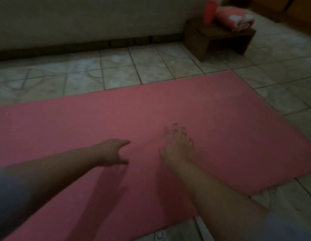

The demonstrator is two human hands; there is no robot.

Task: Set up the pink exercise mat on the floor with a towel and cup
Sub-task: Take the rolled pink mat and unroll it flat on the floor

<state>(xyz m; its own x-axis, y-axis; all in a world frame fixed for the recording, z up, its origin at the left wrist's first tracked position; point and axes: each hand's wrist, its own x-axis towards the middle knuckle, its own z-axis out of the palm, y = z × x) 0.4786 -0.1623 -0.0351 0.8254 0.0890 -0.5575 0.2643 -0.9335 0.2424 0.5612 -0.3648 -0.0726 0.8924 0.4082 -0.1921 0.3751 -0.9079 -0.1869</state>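
The pink exercise mat (186,108) lies unrolled and flat across the tiled floor. My right hand (177,146) rests palm down on the mat with fingers spread, holding nothing. My left hand (113,152) hovers just above the mat to its left, thumb and fingers apart, empty. Far back at the upper right, a red cup (209,12) stands on a small wooden stool (219,39), and a folded pink towel (234,20) lies beside the cup on the same stool. Both are well out of reach of my hands.
A pale sofa or bed base (90,20) runs along the back behind a strip of grey floor tiles (116,70). More tiles show to the right of the mat's end and near its front edge. The room is dim.
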